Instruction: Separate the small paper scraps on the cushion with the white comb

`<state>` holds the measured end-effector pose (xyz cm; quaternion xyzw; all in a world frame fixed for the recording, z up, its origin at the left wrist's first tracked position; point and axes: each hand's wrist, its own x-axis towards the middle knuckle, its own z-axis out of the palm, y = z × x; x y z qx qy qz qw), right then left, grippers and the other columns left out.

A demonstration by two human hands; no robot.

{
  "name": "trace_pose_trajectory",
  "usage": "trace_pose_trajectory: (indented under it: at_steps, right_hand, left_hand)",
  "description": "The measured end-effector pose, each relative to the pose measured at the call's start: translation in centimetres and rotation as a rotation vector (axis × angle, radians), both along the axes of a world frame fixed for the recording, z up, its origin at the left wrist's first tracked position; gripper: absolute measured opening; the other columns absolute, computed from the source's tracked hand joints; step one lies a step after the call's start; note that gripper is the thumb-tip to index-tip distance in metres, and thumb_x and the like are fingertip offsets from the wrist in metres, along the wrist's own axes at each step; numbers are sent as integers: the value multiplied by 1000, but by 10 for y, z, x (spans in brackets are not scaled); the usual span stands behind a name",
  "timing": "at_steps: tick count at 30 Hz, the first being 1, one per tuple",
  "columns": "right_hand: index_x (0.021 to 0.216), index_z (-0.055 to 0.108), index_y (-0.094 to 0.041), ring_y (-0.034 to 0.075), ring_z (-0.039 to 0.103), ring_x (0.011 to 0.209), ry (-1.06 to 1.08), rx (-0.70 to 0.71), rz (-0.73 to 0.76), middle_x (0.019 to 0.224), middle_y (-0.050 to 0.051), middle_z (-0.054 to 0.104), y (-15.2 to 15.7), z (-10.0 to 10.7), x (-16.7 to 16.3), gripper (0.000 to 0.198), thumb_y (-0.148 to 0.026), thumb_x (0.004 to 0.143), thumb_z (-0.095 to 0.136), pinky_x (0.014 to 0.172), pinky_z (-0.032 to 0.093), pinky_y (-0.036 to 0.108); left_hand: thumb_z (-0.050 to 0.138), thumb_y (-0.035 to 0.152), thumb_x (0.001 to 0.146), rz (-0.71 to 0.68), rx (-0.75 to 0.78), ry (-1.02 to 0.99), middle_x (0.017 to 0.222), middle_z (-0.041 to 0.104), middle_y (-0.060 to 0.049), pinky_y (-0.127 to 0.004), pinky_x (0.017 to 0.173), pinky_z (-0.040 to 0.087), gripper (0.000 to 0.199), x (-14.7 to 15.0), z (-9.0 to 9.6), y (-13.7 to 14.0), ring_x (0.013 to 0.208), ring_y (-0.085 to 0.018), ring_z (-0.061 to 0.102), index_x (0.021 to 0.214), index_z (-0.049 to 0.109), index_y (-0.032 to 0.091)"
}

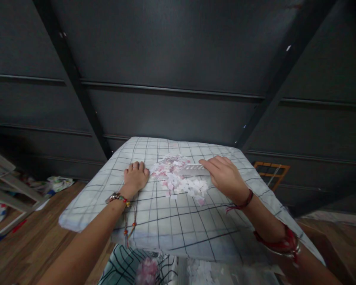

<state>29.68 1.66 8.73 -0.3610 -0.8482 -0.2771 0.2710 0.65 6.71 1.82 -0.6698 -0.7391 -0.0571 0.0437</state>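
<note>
A dark panelled wall point(178, 59) stands behind; an orange wooden frame point(271, 171) leans at right above the wooden floor point(26, 245).

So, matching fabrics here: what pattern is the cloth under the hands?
White cloth with a dark grid of lines, head view.

Dim, soft light — blurred, stretched edges, no glare

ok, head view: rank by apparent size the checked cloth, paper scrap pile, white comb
1. checked cloth, largest by far
2. paper scrap pile
3. white comb, smallest, though the right hand covers part of it, so its full length is unsure
</note>
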Motion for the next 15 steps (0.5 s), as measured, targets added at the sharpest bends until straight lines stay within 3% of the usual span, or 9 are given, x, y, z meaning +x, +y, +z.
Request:
trace_pose_trajectory:
  at_steps: [5, 7, 11, 15]
  right_hand:
    - [100, 64, -13, 19, 48, 75, 38, 21, 29, 75, 5, 62, 24, -3, 4, 37, 1, 77, 39, 69, 35, 32]
    - [101, 64, -13, 19, 47, 74, 46, 25, 36, 74, 5, 61, 28, -6, 8, 39, 2, 76, 38, 71, 36, 33]
    - [101, 64, -15, 17, 46, 71, 36, 8, 56, 71, 3, 59, 28, -8, 23, 42, 4, 76, 36, 74, 36, 33]
    - [100, 64, -17, 16, 47, 71, 27, -76, 119, 70, 1, 58, 24, -2, 39, 39, 3, 78, 38, 75, 36, 31]
  left_hand:
    - [24, 34, 90, 42, -94, -15, 121, 56, -18, -47, 87, 44, 46, 1, 17, 9, 113, -32, 51, 116, 57, 13]
    - [23, 36, 91, 67, -107, -20, 125, 53, -20, -48, 88, 44, 49, 5, 24, 13, 116, -34, 49, 118, 56, 12]
    - [22, 41, 92, 118, 7, -65, 147, 29, -20, -51, 101, 34, 58, 18, 29, 21, 136, -37, 26, 140, 34, 11]
    - [24, 39, 92, 107, 138, -137, 144, 32, -24, -53, 101, 33, 57, 18, 14, 33, 134, -38, 27, 139, 34, 7]
